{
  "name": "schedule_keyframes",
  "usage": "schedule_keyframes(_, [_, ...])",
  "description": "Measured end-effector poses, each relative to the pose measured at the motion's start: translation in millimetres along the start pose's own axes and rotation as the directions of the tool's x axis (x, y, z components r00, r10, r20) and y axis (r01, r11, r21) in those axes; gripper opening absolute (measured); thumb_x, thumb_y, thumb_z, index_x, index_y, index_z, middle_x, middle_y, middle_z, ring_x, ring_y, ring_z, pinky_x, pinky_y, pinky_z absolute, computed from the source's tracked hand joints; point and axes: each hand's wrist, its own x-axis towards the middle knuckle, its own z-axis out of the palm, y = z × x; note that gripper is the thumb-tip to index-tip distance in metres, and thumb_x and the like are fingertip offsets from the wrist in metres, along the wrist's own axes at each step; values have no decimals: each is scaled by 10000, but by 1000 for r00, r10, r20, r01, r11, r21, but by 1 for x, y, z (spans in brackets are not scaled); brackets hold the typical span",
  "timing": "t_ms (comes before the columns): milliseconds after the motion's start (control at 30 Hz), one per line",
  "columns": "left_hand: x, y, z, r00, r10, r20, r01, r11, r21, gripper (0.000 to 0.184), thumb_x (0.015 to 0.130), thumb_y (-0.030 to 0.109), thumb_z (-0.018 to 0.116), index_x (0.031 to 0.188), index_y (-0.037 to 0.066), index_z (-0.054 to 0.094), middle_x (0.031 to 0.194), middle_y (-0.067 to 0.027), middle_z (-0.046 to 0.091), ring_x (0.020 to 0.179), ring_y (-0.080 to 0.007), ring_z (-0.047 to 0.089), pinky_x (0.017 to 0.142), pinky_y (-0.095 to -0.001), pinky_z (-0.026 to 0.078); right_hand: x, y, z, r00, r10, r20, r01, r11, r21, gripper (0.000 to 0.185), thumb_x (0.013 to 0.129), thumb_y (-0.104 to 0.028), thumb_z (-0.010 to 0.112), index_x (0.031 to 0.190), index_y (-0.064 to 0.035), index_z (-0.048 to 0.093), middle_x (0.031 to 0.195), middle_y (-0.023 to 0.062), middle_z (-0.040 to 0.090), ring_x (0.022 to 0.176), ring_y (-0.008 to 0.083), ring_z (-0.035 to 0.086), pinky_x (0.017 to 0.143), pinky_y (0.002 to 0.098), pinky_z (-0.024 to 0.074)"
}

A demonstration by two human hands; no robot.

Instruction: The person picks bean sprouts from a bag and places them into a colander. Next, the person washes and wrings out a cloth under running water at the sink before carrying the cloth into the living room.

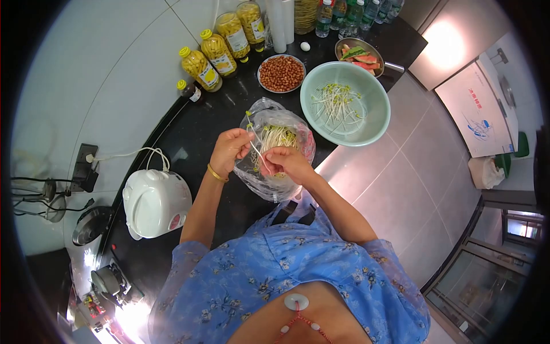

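A single bean sprout [257, 150] stretches between my two hands above the open bag. My left hand [231, 149] is closed in a pinch on its upper part, below the yellow-green head. Lower down, my right hand [288, 165] has its fingers pinched at the other end of the stem. Under the hands lies a clear plastic bag [260, 113], its mouth spread wide around a heap of bean sprouts [279, 137]. Beyond the bag, to the right, a pale green colander [375, 123] holds a loose layer of bean sprouts [339, 103].
A plate of reddish-brown peanuts [281, 73], an egg [305, 46] and a metal pan of watermelon rinds [362, 59] stand on the black counter [166, 135]. Yellow-lidded jars [218, 54] line the wall. A white kettle-like appliance [156, 203] sits left. Water bottles [350, 20] stand behind.
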Motion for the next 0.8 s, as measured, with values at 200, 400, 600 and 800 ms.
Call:
schedule_keyframes(200, [10,-11,-7,998,-11,55,12,1000,-15,135,837,158,610,757,53,578,637,-5,571,465,-46,472,411,-150,334,-11,7,-5,996,-7,-88,-3,994,-112,132,843,-108,534,880,-4,606,730,95,637,599,131,605,501,206,427])
schedule_keyframes(400, [4,-10,9,994,108,18,-106,990,-87,117,833,138,602,802,25,592,843,-88,629,611,-62,522,531,-177,415,-11,8,0,983,2,-183,-25,992,-125,104,818,-117,519,768,-41,568,659,60,601,551,120,577,487,221,436])
schedule_keyframes(600, [4,-27,11,979,194,58,-167,934,-315,92,870,77,535,848,-4,575,976,-154,615,711,-119,592,621,-234,489,-4,31,-5,931,170,-323,-93,966,242,97,806,-65,460,801,-30,551,676,64,559,558,172,551,531,270,462])
schedule_keyframes(800, [-9,-12,5,968,193,157,-137,941,-310,109,875,92,535,810,9,565,961,-152,618,767,-166,614,684,-262,501,-4,37,-34,945,117,-305,6,927,374,110,822,-81,470,801,-25,562,666,61,565,560,172,569,517,280,494])
